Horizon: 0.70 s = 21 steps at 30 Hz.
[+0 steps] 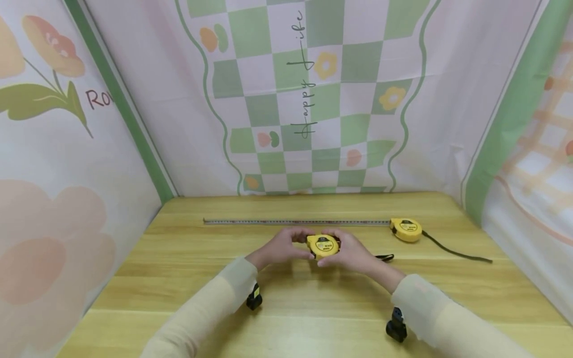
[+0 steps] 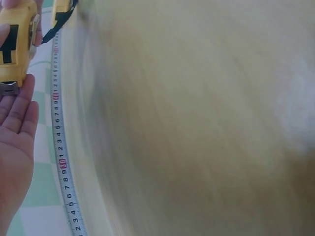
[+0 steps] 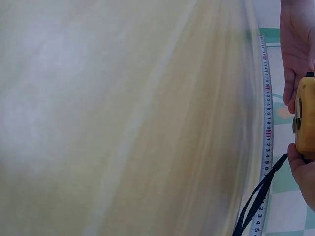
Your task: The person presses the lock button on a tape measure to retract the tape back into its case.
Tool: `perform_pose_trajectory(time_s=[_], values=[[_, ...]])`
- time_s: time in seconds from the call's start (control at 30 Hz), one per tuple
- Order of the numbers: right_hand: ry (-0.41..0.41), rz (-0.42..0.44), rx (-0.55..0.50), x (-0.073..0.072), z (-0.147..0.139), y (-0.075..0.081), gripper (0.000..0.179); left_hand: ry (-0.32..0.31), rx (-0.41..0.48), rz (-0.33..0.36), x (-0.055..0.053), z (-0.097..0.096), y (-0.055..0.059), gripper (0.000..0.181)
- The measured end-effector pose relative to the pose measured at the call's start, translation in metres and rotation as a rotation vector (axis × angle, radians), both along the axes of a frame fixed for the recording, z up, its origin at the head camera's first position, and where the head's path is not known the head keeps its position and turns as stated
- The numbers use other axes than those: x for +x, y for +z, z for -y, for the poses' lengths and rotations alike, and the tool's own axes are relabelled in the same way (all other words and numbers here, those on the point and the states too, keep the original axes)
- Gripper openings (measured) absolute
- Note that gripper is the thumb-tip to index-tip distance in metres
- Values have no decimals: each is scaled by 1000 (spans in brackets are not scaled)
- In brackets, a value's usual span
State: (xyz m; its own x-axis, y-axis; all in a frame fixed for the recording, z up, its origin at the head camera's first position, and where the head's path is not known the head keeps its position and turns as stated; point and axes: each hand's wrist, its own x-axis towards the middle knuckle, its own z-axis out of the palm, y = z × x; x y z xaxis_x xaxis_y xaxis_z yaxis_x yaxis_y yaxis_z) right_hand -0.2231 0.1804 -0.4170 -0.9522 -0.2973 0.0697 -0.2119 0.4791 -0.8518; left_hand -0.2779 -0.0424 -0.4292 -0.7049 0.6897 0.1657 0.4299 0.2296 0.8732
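Right hand [image 1: 346, 250] of the person pinches a yellow tape measure [image 1: 324, 245], with the thumb at the near edge of the case and the fingers at the far edge, so the case sits at the fingertips. Left hand [image 1: 285, 245] is at the left end of this same case; its fingers are extended and spread away from the thumb, and their tips come just beside the metal end hook [image 2: 10, 89]. From where I stand, I cannot tell if they press on this hook. From the right side of the held case comes a thin black wrist strap [image 3: 274, 170].

Beyond the held case and to its right, a second tape measure [image 1: 406, 229], also yellow, lies on the wooden table [image 1: 313, 308]. Its extended blade [image 1: 295, 222] passes straight behind the held case and continues well to its left. Farther right of the held case lies a black cord [image 1: 456, 253], joined to the second one. Behind everything hangs a checked curtain [image 1: 291, 44] with the words "Happy Life".
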Motion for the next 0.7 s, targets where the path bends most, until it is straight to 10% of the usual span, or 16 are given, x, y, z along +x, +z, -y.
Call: perform_pose_trajectory(time_s=[0.7], values=[[-5,18,38,-2,3,-16,87,-15,-118,3,-3,1,-11,51]])
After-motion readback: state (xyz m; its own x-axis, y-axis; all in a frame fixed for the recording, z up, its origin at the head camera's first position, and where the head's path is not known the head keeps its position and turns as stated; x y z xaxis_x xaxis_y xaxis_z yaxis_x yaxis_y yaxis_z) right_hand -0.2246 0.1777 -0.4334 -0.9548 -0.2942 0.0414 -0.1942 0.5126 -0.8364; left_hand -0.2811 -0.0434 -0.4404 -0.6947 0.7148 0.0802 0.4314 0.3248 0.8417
